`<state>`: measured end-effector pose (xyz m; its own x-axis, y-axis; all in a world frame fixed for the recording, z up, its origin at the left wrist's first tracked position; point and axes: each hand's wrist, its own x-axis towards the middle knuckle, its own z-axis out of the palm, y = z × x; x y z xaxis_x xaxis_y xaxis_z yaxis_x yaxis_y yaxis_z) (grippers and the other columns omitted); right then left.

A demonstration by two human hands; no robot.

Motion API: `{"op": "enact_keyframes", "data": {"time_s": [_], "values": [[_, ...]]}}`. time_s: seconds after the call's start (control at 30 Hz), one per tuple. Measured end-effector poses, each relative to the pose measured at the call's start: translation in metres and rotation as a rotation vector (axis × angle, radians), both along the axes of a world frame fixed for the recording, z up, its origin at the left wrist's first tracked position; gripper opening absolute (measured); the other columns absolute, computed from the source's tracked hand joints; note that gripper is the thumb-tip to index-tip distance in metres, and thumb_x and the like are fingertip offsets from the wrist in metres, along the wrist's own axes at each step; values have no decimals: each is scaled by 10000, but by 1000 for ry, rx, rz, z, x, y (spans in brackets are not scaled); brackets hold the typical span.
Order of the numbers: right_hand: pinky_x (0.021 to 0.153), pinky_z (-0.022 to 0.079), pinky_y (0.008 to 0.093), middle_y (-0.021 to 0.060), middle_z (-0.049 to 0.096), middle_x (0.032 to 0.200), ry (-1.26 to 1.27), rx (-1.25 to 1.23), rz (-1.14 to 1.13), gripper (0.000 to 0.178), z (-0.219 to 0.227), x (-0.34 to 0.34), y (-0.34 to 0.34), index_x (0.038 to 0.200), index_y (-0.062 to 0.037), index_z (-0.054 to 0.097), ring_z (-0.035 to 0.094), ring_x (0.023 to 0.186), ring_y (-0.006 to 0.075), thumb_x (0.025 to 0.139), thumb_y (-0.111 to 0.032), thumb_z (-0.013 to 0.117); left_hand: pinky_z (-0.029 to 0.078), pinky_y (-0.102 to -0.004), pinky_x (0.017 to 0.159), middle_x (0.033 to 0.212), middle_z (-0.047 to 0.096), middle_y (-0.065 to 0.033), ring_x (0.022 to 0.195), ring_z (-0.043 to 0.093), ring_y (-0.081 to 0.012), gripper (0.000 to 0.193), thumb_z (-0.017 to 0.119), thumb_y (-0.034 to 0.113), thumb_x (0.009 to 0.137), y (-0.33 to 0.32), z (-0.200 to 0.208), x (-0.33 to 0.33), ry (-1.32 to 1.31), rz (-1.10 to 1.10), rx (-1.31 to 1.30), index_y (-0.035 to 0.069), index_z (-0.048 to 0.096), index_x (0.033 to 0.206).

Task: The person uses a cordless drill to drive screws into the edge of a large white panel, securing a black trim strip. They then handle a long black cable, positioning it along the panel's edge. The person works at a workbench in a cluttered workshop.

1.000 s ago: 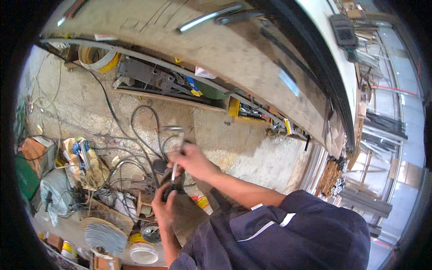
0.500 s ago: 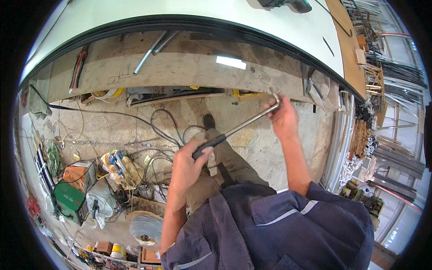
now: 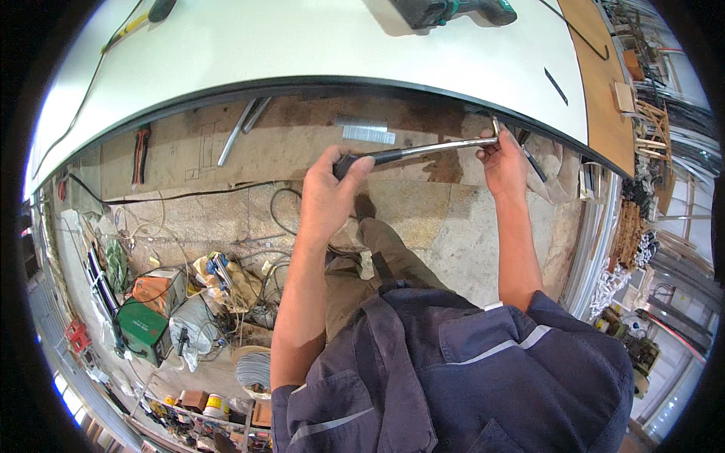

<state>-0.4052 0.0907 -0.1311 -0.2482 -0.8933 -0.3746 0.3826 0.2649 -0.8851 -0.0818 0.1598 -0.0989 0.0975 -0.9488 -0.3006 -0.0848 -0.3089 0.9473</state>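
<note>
A long socket wrench [image 3: 445,146] with a chrome shaft and black handle lies almost level between my hands, just in front of the workbench edge. Around its handle, at the left, my left hand [image 3: 331,192] is closed. My right hand [image 3: 504,164] pinches the head end, where a short chrome socket points up toward the dark edge of the white tabletop [image 3: 302,45]. Its tip is close under that edge; whether it touches anything there I cannot tell.
Red-and-black pliers [image 3: 140,155] and metal tubes [image 3: 240,132] lie on the wooden shelf [image 3: 177,151] below the tabletop. A green power tool [image 3: 453,11] rests on top. Cables, bags and a green box [image 3: 143,331] crowd the floor at left; metal profiles [image 3: 596,249] stand at right.
Both hands have moved forward with the wrench, up to the bench edge. The wrench has turned from a slant to nearly level. My view has shifted toward the tabletop.
</note>
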Motion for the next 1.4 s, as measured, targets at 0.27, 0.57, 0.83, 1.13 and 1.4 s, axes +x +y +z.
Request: {"op": "enact_keyframes", "data": {"time_s": [0.27,0.57,0.83,1.13,1.4], "values": [[652,590,352,170,708,961,-72,-15,13,158,-11,6,-15,1113,-7,568,710,833,260,1060,-132,488,431,-272,625,780,589,5,693,479,-92,263,754,223,938,-30,-4,3,-132,49,-14,21,660,1077],[571,582,326,199,701,931,-70,28,-183,184,3,29,-33,1120,28,524,727,787,271,1069,-130,445,465,-268,642,848,585,-21,716,506,-92,338,752,218,944,-80,38,-1,-224,89,-156,28,579,1165],[556,581,344,214,698,976,-122,71,-245,236,8,39,-34,1193,44,453,736,768,284,1072,-156,427,456,-247,735,923,593,-38,806,526,-100,313,730,193,961,-89,32,-3,-298,64,-235,21,560,1159],[555,562,340,154,684,807,-12,124,-39,232,12,46,-3,979,11,550,682,653,206,1064,-187,466,443,-249,694,898,553,-12,754,499,-90,294,712,166,973,-86,14,0,-323,58,-266,15,551,1167],[543,540,317,123,680,780,-237,99,113,187,7,27,-1,1040,3,541,679,642,200,1067,-174,485,432,-244,704,1006,518,-24,841,489,-100,298,713,178,973,-46,19,-7,-231,190,-45,36,550,1178]]}}
